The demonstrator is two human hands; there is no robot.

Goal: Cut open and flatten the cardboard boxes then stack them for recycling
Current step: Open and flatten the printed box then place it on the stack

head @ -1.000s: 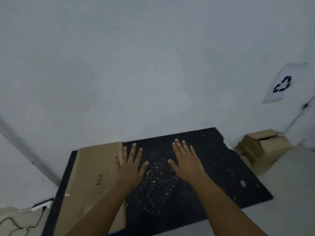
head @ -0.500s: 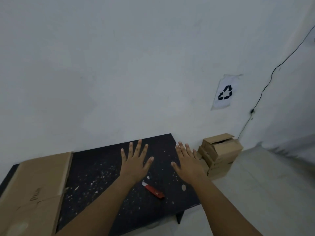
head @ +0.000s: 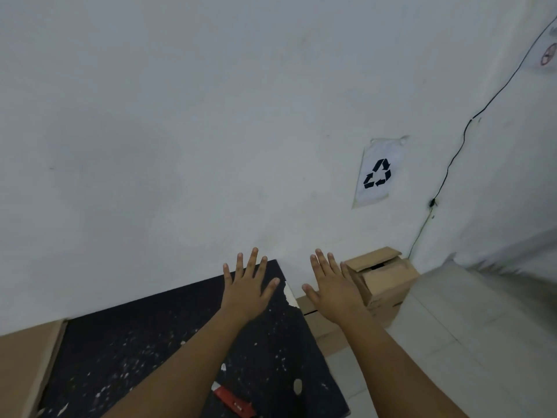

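Two spread, empty hands, swung rightward with the view since a second ago: flattened cardboard [head: 24, 363] now cut off at far left, red cutter [head: 233, 402] untouched on the black table [head: 135, 342], left hand [head: 247, 285] above its corner, right hand [head: 331, 288] reaching toward the uncut box [head: 382, 285] under the recycling sign [head: 376, 173]. Probably fetching that box next.

black table [head: 168, 336] carries red cutter [head: 233, 403], flattened cardboard [head: 21, 366], scattered scraps.
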